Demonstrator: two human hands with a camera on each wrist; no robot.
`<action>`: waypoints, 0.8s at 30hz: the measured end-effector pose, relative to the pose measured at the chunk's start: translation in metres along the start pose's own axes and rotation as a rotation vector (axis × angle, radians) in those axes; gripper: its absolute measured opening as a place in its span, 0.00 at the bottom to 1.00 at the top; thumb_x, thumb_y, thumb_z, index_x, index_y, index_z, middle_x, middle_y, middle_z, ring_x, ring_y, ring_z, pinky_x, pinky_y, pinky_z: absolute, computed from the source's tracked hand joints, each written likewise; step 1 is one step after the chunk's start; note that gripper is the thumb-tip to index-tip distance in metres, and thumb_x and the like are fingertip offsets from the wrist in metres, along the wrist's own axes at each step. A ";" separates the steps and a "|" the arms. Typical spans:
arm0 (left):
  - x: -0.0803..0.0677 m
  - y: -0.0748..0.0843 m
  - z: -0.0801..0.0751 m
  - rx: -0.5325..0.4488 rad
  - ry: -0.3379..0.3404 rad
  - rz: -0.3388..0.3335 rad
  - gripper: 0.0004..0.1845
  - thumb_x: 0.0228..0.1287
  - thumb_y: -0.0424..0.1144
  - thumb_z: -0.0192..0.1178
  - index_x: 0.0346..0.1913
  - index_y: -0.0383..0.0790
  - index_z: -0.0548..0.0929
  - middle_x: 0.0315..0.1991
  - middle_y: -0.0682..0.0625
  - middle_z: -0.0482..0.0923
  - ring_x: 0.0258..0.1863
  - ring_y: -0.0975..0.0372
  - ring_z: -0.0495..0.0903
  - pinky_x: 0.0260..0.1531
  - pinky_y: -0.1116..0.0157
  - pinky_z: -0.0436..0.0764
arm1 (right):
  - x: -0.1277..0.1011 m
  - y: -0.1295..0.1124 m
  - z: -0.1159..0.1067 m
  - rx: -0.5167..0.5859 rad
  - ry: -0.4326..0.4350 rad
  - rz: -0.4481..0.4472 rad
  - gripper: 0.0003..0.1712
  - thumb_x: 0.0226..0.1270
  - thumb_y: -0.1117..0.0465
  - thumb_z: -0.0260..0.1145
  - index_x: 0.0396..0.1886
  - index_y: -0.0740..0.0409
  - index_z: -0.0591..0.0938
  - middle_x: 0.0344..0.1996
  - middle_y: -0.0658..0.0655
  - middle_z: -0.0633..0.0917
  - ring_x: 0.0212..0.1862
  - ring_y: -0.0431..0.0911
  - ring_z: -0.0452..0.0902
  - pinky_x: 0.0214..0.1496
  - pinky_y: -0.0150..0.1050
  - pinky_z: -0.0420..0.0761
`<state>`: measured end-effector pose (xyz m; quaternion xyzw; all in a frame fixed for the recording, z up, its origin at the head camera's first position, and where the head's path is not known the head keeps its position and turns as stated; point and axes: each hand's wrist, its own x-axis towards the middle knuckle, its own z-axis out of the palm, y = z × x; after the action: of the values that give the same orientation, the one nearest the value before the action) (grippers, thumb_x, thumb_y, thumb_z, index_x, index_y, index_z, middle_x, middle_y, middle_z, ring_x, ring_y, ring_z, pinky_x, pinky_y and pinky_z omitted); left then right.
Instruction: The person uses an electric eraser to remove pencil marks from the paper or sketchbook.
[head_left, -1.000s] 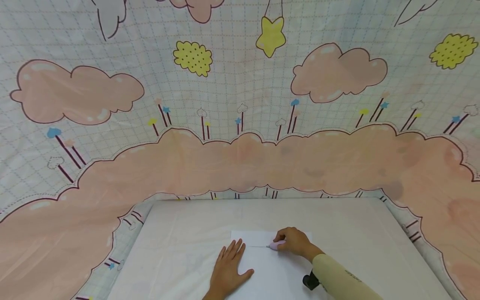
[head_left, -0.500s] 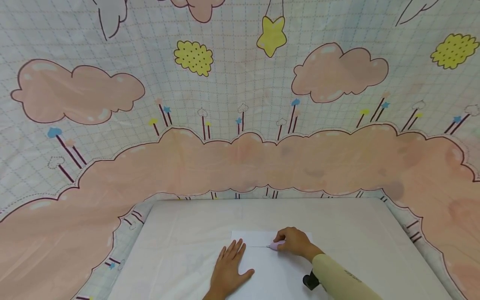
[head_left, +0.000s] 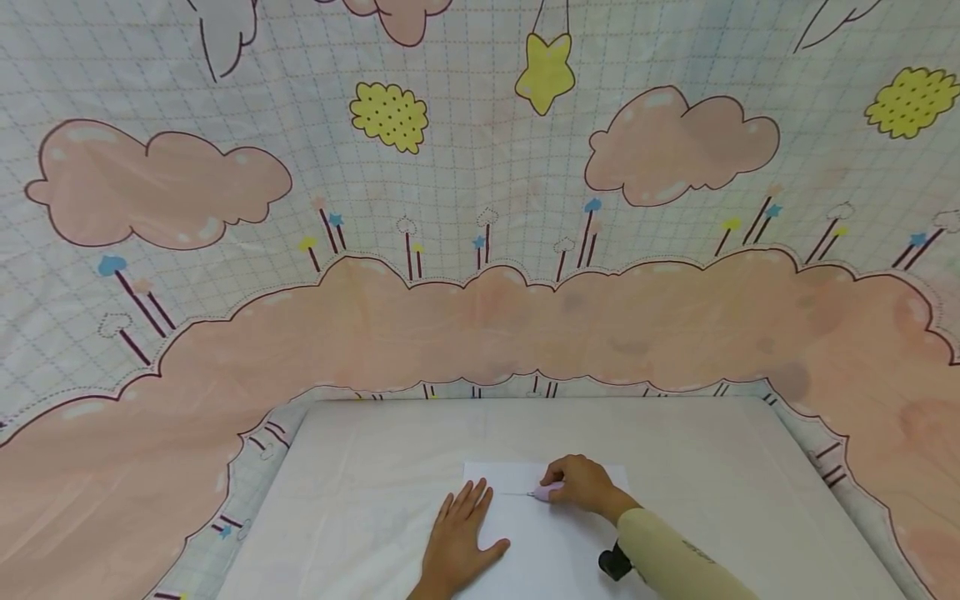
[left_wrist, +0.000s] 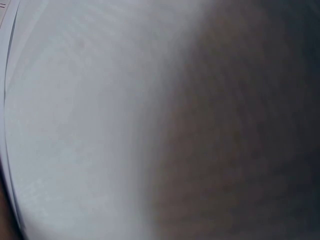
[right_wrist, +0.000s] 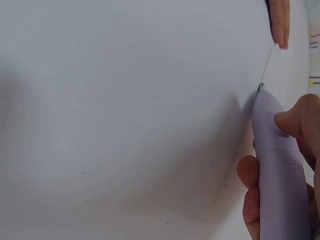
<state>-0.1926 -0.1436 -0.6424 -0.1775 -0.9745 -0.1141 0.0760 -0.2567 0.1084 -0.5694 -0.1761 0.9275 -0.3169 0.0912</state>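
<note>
A sheet of white paper lies on the table. My left hand rests flat on its left part, fingers spread. My right hand grips a thick lilac electric eraser, pen-shaped with a narrow tip. In the right wrist view the thumb presses on its upper side and the fingers curl beneath. Its tip meets the paper at the right end of a thin grey line, which runs toward my left fingertips. Blurred paper and a dark shape fill the left wrist view.
A white cloth covers the table. Behind it hangs a curtain printed with clouds and stars. A black device sits at the right wrist. In the right wrist view, several dark specks dot the paper.
My right hand has slid slightly left along the line with the electric eraser, after holding nearly still. The visible line is a little shorter on its right. My left hand stays in place.
</note>
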 end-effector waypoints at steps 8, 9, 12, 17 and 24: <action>-0.001 0.000 0.000 0.006 0.015 0.005 0.47 0.59 0.76 0.46 0.72 0.48 0.69 0.75 0.54 0.61 0.75 0.56 0.58 0.73 0.50 0.59 | -0.003 0.003 -0.005 -0.010 -0.008 0.033 0.06 0.53 0.56 0.77 0.30 0.48 0.88 0.31 0.43 0.85 0.36 0.40 0.75 0.40 0.41 0.77; -0.001 0.000 0.000 0.007 0.017 0.006 0.47 0.59 0.76 0.46 0.72 0.48 0.69 0.75 0.54 0.61 0.75 0.56 0.58 0.72 0.50 0.59 | -0.004 0.004 -0.005 -0.011 -0.006 0.038 0.06 0.53 0.57 0.77 0.30 0.48 0.88 0.31 0.44 0.85 0.36 0.40 0.74 0.40 0.41 0.77; -0.001 0.001 0.000 0.005 0.018 0.008 0.46 0.60 0.76 0.46 0.72 0.48 0.69 0.75 0.54 0.61 0.75 0.56 0.58 0.72 0.50 0.59 | -0.005 0.008 -0.005 -0.011 0.000 0.038 0.06 0.52 0.57 0.78 0.30 0.49 0.88 0.31 0.44 0.84 0.36 0.40 0.74 0.39 0.41 0.76; -0.001 0.001 -0.001 0.010 0.003 0.005 0.47 0.59 0.77 0.46 0.72 0.48 0.69 0.75 0.54 0.60 0.75 0.57 0.58 0.73 0.50 0.59 | -0.003 0.009 -0.004 -0.003 -0.002 0.015 0.06 0.53 0.58 0.77 0.30 0.49 0.88 0.30 0.43 0.85 0.35 0.40 0.74 0.39 0.39 0.76; -0.001 0.000 0.000 0.019 0.001 0.008 0.47 0.59 0.77 0.45 0.72 0.48 0.69 0.75 0.54 0.60 0.75 0.56 0.58 0.72 0.49 0.59 | 0.000 0.003 0.001 0.002 -0.013 -0.015 0.05 0.53 0.59 0.77 0.31 0.50 0.88 0.31 0.44 0.86 0.35 0.41 0.75 0.39 0.40 0.77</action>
<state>-0.1922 -0.1438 -0.6426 -0.1808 -0.9748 -0.1045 0.0787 -0.2577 0.1098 -0.5718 -0.1850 0.9253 -0.3172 0.0952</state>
